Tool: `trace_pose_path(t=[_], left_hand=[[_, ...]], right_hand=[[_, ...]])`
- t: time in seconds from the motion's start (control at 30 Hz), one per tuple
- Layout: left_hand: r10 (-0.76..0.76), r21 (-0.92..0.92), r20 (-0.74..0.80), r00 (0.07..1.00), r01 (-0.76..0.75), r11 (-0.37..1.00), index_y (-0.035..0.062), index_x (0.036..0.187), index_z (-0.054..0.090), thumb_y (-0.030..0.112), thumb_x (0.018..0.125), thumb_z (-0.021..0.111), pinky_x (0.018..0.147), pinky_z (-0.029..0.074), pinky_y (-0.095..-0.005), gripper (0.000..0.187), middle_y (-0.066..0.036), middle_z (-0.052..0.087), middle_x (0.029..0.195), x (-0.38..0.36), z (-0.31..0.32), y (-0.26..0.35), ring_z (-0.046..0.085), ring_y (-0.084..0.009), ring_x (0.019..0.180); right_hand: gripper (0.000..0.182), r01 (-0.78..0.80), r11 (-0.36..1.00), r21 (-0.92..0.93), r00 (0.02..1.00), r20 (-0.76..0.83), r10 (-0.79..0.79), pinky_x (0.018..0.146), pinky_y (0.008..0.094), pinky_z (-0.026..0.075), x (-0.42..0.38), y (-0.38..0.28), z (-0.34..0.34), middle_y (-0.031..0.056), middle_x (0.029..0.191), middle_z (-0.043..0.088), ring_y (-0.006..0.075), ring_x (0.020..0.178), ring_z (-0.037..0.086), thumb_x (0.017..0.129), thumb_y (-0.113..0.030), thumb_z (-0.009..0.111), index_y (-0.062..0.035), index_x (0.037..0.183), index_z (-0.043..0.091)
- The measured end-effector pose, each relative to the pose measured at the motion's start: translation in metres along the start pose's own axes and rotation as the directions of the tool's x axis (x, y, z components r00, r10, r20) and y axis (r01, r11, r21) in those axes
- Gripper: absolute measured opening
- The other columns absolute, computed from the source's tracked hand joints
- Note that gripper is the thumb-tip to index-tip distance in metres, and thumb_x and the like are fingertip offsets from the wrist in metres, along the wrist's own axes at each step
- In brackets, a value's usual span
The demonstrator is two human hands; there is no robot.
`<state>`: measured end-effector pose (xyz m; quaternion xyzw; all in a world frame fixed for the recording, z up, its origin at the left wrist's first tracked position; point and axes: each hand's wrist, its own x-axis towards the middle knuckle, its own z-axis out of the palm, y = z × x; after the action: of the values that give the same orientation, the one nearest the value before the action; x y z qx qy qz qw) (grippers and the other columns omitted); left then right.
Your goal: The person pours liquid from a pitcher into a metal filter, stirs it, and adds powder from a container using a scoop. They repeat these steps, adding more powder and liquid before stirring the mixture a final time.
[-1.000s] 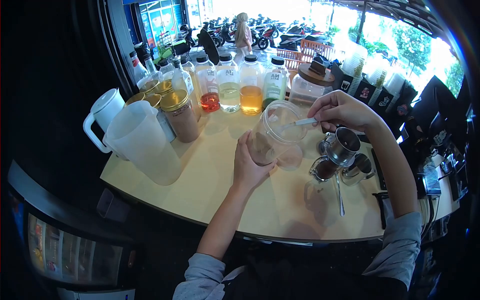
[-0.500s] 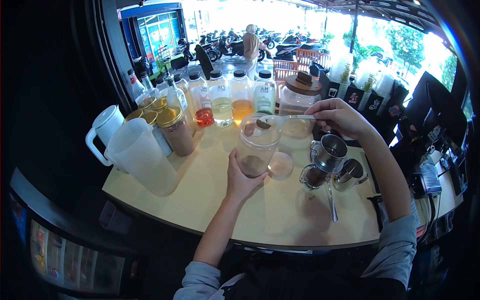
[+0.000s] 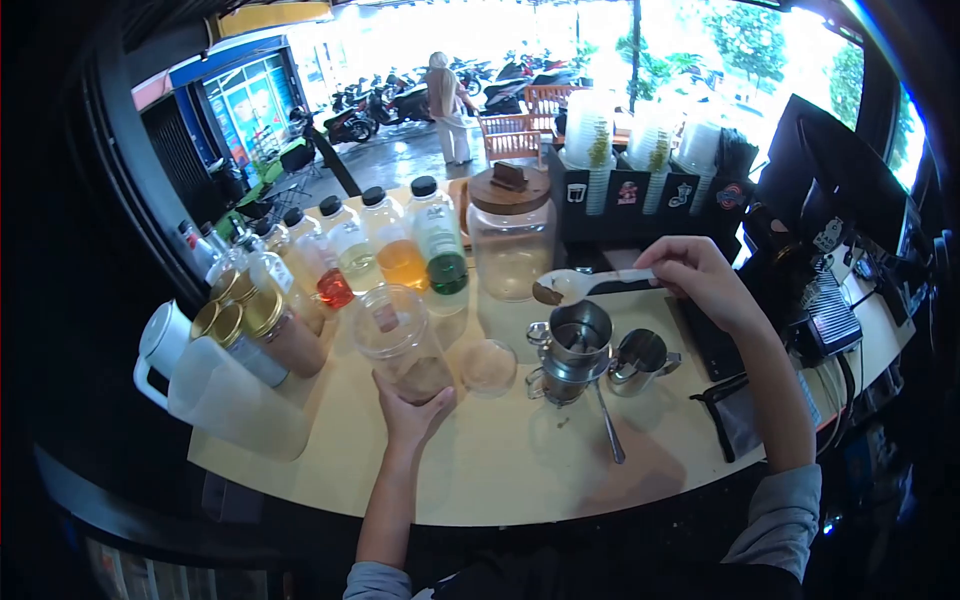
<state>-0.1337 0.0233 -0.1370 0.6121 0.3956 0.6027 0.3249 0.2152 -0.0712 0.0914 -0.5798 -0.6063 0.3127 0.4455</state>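
Note:
My left hand is wrapped round the lower part of a clear plastic jar, which is tilted and has brown powder at its bottom. Between the fingers of my right hand is the handle of a white spoon. Brown powder sits in the spoon's bowl, just above a metal drip filter. The filter rests on a glass mug. A clear round lid lies between the jar and the filter.
Beside the filter are a metal cup and a metal spoon. Several bottles, gold-lidded jars and a frosted pitcher line the left. A wooden-lidded jar and cup holder stand behind. A person is outside.
My right hand has brought the powder-loaded spoon away from the jar's mouth to above the filter. The view has turned right. My left hand still holds the jar.

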Motion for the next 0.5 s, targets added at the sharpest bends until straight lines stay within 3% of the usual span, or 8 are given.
trace_pose_path(t=[0.07,0.13,0.2,0.27,0.37,0.5], left_hand=[[-0.023,-0.011,0.021,1.000,0.023,1.000,0.0003,0.128,0.031,0.011,0.056,0.089,0.097,0.043,-0.0365,0.093,-0.014,0.048,0.122,0.001,0.001,-0.007,0.050,-0.0238,0.114],[-0.052,-0.022,0.045,0.998,0.053,0.998,0.0009,0.133,0.028,0.005,0.056,0.087,0.103,0.040,-0.0372,0.097,-0.013,0.043,0.129,0.001,0.002,-0.013,0.046,-0.0232,0.121],[-0.044,-0.015,0.063,0.997,0.045,0.999,0.0009,0.133,0.028,0.005,0.057,0.087,0.103,0.040,-0.0371,0.097,-0.013,0.043,0.129,0.003,0.003,-0.016,0.046,-0.0233,0.120],[-0.032,-0.007,0.083,0.996,0.032,0.999,0.0010,0.133,0.028,0.005,0.057,0.087,0.103,0.040,-0.0370,0.097,-0.013,0.043,0.130,0.002,0.004,-0.013,0.047,-0.0234,0.120],[-0.126,-0.021,0.065,0.990,0.127,0.992,0.0004,0.134,0.028,0.004,0.057,0.086,0.104,0.038,-0.0367,0.097,-0.012,0.042,0.130,0.001,0.007,-0.002,0.045,-0.0236,0.121],[-0.083,-0.017,0.078,0.993,0.085,0.996,0.0002,0.133,0.028,0.004,0.058,0.086,0.105,0.038,-0.0367,0.096,-0.012,0.042,0.129,0.001,0.005,-0.013,0.044,-0.0233,0.121]], right_hand=[[0.017,-0.049,0.999,-0.021,0.999,-0.014,0.049,0.056,0.0169,0.035,-0.010,0.006,-0.009,-0.0005,0.075,0.057,0.0009,0.063,0.045,0.085,-0.002,0.051,0.0024,0.093,0.065],[0.015,0.014,0.999,-0.039,0.998,-0.064,-0.016,0.068,0.0198,0.045,-0.017,0.016,-0.015,0.0023,0.079,0.062,0.0038,0.075,0.056,0.086,-0.001,0.052,0.0040,0.091,0.065],[0.015,-0.016,0.999,-0.039,0.997,-0.082,0.013,0.068,0.0198,0.045,-0.022,0.021,-0.017,0.0036,0.080,0.063,0.0041,0.076,0.056,0.087,-0.002,0.052,0.0043,0.091,0.065],[0.015,0.035,0.974,-0.222,0.997,-0.062,-0.050,0.065,0.0173,0.040,-0.025,0.025,-0.017,0.0013,0.081,0.060,0.0018,0.074,0.051,0.088,0.000,0.049,0.0024,0.093,0.063],[0.016,0.051,0.980,-0.191,0.994,-0.084,-0.068,0.062,0.0185,0.040,-0.026,0.029,-0.014,0.0029,0.081,0.058,0.0028,0.071,0.051,0.086,0.004,0.049,0.0039,0.093,0.063],[0.017,0.074,0.978,-0.197,0.991,-0.098,-0.094,0.060,0.0200,0.040,-0.027,0.029,-0.011,0.0048,0.081,0.057,0.0042,0.068,0.050,0.083,0.005,0.049,0.0050,0.092,0.064]])
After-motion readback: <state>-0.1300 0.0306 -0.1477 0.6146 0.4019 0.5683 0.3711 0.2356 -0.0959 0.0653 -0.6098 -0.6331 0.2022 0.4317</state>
